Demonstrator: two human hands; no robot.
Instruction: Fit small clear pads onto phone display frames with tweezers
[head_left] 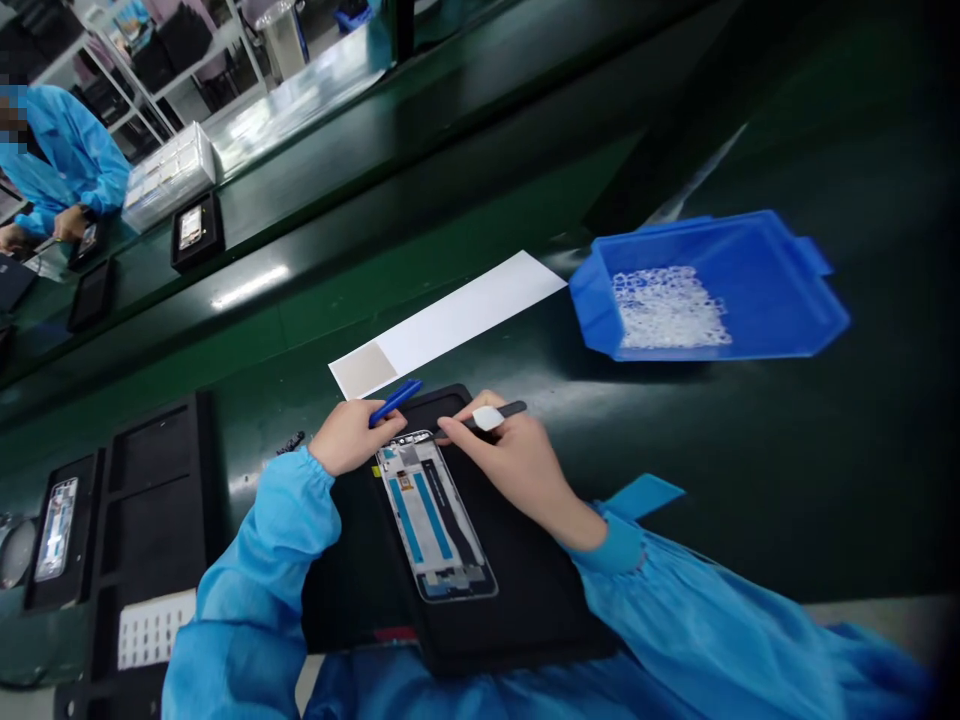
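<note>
A phone frame point(433, 520) with blue strips inside lies in a black tray point(525, 590) in front of me. My left hand point(351, 435) is closed around a blue pen-like tool point(395, 400) at the frame's top left corner. My right hand point(517, 465) pinches dark tweezers point(491, 415) with a white label on them; their tip touches the top edge of the frame.
A white paper sheet point(457, 320) lies behind the tray. A blue bin point(750, 290) with clear small parts stands at the right. Black trays point(157, 500), one holding a phone frame point(56, 528), sit at the left. Across the green belt point(375, 200) another person in blue point(67, 160) works.
</note>
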